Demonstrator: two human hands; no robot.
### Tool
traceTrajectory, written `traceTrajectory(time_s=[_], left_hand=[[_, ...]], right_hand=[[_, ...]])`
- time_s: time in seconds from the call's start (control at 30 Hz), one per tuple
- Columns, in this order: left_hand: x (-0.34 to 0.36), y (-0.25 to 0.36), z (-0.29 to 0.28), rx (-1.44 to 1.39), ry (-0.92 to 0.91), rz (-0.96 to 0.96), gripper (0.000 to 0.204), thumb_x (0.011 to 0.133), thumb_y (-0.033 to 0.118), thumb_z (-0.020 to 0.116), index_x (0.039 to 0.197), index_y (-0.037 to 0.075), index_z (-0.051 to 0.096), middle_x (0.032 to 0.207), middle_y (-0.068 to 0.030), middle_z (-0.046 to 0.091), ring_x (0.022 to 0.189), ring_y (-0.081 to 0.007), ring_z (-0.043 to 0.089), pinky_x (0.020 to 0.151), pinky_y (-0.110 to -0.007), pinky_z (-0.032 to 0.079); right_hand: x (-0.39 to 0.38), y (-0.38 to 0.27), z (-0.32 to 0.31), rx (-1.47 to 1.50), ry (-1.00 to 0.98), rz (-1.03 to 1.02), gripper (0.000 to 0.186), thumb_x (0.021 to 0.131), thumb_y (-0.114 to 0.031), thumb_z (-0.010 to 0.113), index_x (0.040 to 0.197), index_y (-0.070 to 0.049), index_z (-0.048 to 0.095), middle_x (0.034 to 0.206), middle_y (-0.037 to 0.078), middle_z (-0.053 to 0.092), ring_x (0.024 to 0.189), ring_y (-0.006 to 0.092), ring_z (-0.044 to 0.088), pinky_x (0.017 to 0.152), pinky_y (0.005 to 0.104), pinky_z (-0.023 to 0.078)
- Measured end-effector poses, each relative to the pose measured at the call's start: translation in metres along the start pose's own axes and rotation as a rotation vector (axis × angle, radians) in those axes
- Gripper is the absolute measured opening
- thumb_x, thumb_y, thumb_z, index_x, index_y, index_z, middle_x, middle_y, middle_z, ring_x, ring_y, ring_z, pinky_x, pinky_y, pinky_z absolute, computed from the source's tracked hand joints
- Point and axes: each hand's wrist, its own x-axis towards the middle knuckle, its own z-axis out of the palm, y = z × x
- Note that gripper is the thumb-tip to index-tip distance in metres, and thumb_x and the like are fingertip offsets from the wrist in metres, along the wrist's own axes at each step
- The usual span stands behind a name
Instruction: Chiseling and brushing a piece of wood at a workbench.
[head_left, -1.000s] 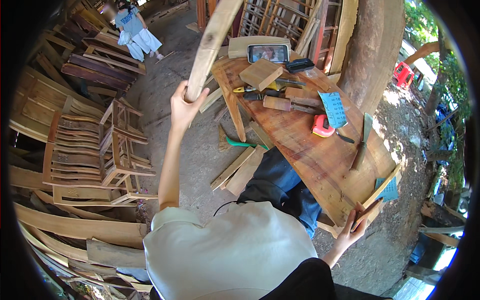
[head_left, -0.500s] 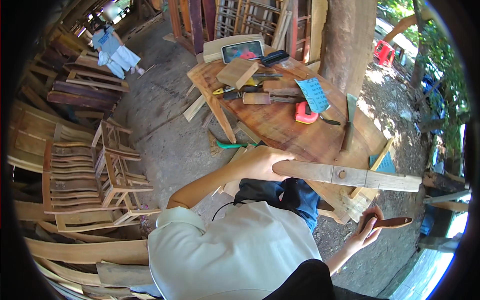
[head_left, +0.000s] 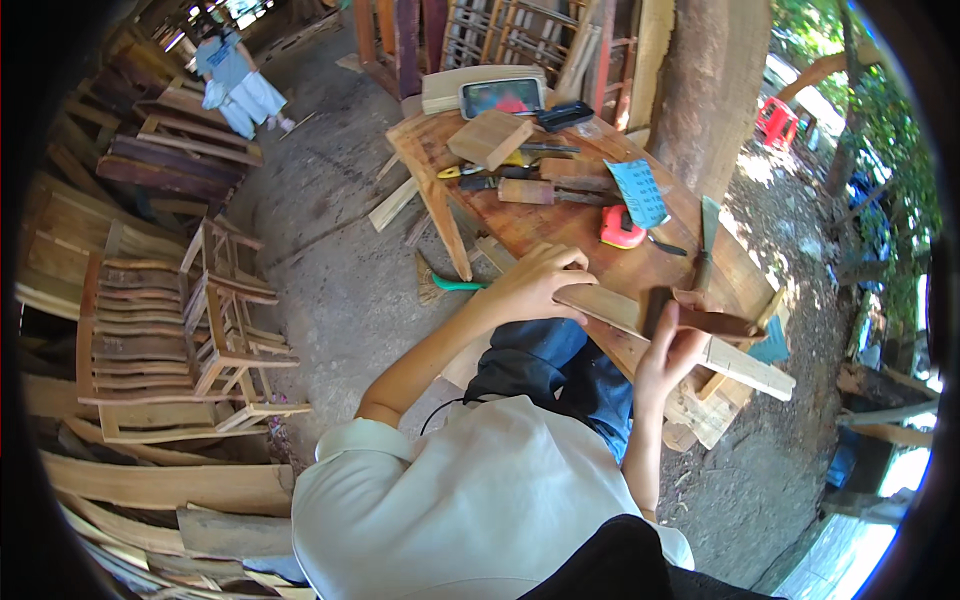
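My left hand grips the near-left end of a pale wooden strip, fingers above and thumb below. The strip slants down to the right over the tabletop. Partway along it, my right hand holds a bent brown strip that looks like sandpaper across the wood. The thumb points up, and the hand hides part of the wooden strip. Just beyond lie a red tape measure, a blue printed sheet and a chisel-like tool with a flat blade.
The wooden table also bears a wooden block, a phone, a black case and several handled tools. Slatted wooden chairs and stacked boards stand at left. A person stands at the far left.
My right hand has come up from below the table's right side and laid the brown strip on the wood. My left hand and the wooden strip have turned and tilted slightly.
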Motion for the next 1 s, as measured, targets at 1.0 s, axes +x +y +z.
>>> traceTrajectory(time_s=[1.0], left_hand=[[-0.022, 0.019, 0.019, 0.167, 0.318, -0.066, 0.044, 0.071, 0.04, 0.074, 0.103, 0.012, 0.064, 0.1, -0.0059, 0.056, 0.101, -0.0275, 0.05, 0.093, -0.042, 0.036]], right_hand=[[0.022, 0.002, -0.151, -0.501, 0.336, 0.114, 0.025, 0.086, -0.021, 0.065, 0.103, -0.002, 0.066, 0.101, 0.012, 0.067, 0.091, 0.0211, 0.065, 0.078, 0.0344, 0.056]])
